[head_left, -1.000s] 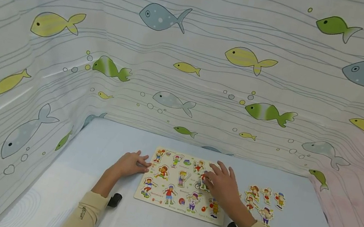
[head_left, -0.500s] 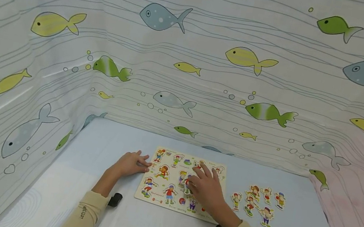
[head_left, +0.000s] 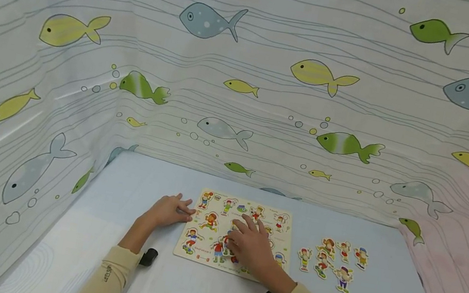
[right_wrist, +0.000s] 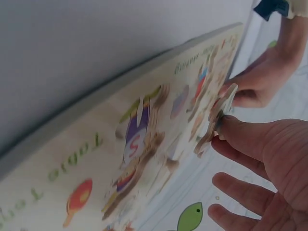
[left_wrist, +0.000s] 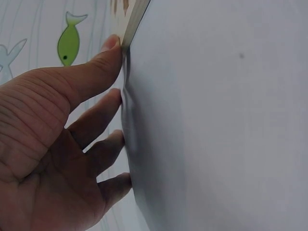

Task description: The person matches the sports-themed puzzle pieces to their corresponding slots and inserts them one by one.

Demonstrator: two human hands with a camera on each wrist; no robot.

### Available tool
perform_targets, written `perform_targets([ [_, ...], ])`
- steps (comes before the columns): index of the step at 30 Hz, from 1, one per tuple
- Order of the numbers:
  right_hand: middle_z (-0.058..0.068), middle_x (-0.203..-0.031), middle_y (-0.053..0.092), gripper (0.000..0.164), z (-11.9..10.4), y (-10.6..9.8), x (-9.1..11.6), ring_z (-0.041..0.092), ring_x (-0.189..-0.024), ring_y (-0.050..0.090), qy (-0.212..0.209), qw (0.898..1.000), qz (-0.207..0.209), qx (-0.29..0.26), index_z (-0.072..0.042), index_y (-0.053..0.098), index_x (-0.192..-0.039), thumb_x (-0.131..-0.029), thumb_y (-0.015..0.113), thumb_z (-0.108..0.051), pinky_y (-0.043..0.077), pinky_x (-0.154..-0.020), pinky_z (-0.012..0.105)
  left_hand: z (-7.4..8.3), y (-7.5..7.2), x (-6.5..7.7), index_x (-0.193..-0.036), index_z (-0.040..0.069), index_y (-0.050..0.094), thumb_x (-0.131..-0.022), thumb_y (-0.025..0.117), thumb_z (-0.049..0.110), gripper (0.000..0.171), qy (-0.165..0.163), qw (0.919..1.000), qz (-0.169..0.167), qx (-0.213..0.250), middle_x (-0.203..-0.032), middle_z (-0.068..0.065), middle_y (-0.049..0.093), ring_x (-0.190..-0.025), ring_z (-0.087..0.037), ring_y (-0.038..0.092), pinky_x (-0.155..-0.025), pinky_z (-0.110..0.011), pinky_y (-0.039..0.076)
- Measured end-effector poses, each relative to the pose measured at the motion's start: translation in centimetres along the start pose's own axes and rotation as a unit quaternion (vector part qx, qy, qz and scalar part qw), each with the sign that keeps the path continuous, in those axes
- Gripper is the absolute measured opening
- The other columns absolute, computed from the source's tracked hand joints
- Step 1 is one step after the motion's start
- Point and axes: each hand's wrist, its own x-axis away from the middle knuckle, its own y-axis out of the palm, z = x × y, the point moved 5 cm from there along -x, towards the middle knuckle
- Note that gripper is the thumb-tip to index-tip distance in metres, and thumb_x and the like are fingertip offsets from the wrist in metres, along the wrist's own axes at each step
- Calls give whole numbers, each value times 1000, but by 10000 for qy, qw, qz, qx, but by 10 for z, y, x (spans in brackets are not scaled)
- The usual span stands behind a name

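Observation:
A flat wooden puzzle board [head_left: 205, 238] printed with sports figures lies on the table. My left hand [head_left: 168, 211] is at the board's left edge, and in the left wrist view the thumb touches the board's edge [left_wrist: 137, 19] with the other fingers spread straight against the table. Over the lower middle of the board, my right hand [head_left: 254, 247] pinches a wooden figure puzzle piece [right_wrist: 208, 137] between thumb and index finger. That piece is tilted edge-on in the right wrist view, close to the board, and its picture is mostly hidden there.
Several loose figure pieces lie on the table to the right of the board, among them a batter piece [head_left: 344, 279] and a volleyball piece [head_left: 304, 259]. A fish-patterned curtain [head_left: 267, 121] surrounds the pale blue table [head_left: 145, 172].
My right hand has moved left and down across the board with the puzzle piece, from its right side to its lower middle. My left hand has stayed put.

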Motion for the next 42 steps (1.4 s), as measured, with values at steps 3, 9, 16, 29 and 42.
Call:
perform_targets([
  [3, 3, -128, 64, 8, -4, 6, 0, 29, -132, 48, 2, 9999, -124, -49, -24, 75, -95, -88, 76, -27, 39, -103, 63, 0, 1, 0, -111, 14, 75, -85, 77, 29, 30, 15, 10000, 10, 12, -137, -12, 56, -138, -46, 33, -112, -63, 24],
  [9, 2, -129, 63, 9, -11, 13, -2, 28, -133, 46, 87, 9991, -362, -200, -24, 75, -97, -89, 75, -28, 36, -106, 63, 0, 1, 1, -111, 14, 75, -85, 77, 28, 30, -38, 10000, 18, 57, -137, -11, 56, -139, -45, 33, -113, -62, 23],
  [16, 0, -132, 62, 11, -14, 23, -2, 27, -136, 43, 300, 9969, -710, -120, -25, 76, -98, -90, 73, -32, 34, -109, 60, 0, 2, 0, -111, 15, 75, -85, 77, 29, 29, 18, 10000, 11, -33, -136, -11, 57, -138, -46, 34, -112, -62, 24],
  [29, 1, -133, 62, 12, -18, 26, -3, 27, -136, 43, 200, 9976, -655, -87, -26, 75, -98, -90, 73, -34, 35, -108, 59, 0, -1, 0, -111, 14, 75, -85, 77, 29, 30, 50, 10000, 44, 27, -137, -11, 56, -138, -46, 34, -112, -62, 24],
  [42, 0, -131, 62, 15, -17, 25, -3, 27, -135, 43, 283, 9970, -710, -70, -25, 75, -99, -90, 73, -37, 34, -108, 60, 1, 0, 1, -111, 14, 75, -85, 77, 27, 29, 33, 9999, 63, 98, -137, -11, 56, -139, -45, 33, -112, -62, 23],
])
